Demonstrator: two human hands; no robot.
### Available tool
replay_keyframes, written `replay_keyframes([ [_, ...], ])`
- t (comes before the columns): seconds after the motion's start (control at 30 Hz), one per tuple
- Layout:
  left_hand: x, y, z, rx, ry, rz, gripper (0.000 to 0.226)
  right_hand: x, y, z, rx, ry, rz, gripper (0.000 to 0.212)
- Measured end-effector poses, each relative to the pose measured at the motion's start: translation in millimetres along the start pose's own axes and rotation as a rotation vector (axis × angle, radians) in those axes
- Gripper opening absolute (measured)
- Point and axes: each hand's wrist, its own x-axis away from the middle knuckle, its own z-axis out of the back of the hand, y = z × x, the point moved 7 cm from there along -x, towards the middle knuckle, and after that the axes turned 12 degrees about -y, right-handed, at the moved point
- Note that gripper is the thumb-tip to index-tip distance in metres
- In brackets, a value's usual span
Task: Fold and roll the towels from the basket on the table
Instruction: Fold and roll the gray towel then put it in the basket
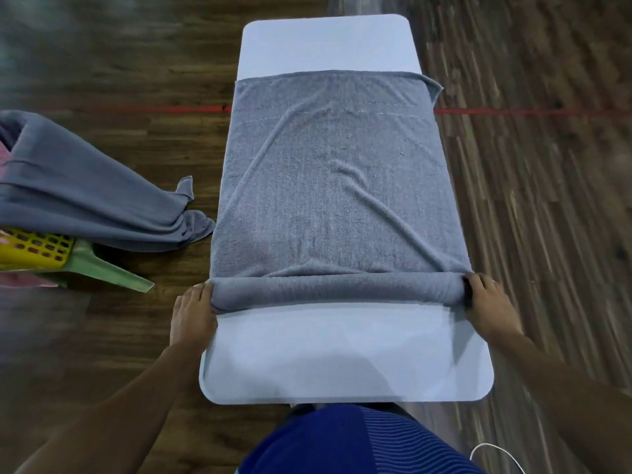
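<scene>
Head view: grey terry towel barely rolled on pale-blue table; left hand, right hand gripping roll ends; most left.

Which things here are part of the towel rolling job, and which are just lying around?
Job: grey towel on the table, left hand, right hand, yellow basket, draped towel.
Lying about: red floor line, white cable.

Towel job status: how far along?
Done: grey towel spread on the white table, its near edge wound into a thin roll. In hand: left hand and right hand grip the roll's ends. Left: most of this towel is unrolled; a second grey towel hangs from the yellow basket; no finished rolls in view.
</scene>
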Motion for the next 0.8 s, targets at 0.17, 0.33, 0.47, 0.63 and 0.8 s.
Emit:
replay_keyframes([
  [0.17,-9.0,-0.3,20.3,-0.120,0.048,-0.032,0.022,-0.4,-6.0,25.3,0.092,0.038,0.007,0.023],
  [0.33,-18.9,-1.9,37.5,-0.216,0.031,0.075,0.027,-6.5,1.6,31.7,0.072,-0.006,-0.100,0.017],
  [0.47,-22.1,-7.3,37.0,-0.110,0.043,0.199,0.018,-8.3,7.1,31.1,0.047,0.060,-0.148,0.022],
  [0.63,-12.6,3.5,25.1,0.188,0.119,0.193,0.008,-2.1,-7.2,24.7,0.047,0.165,0.028,0.033],
  [0.8,0.7,5.2,1.2,0.063,0.055,-0.026,0.043,2.2,-2.0,0.6,0.067,0.017,0.026,0.059],
])
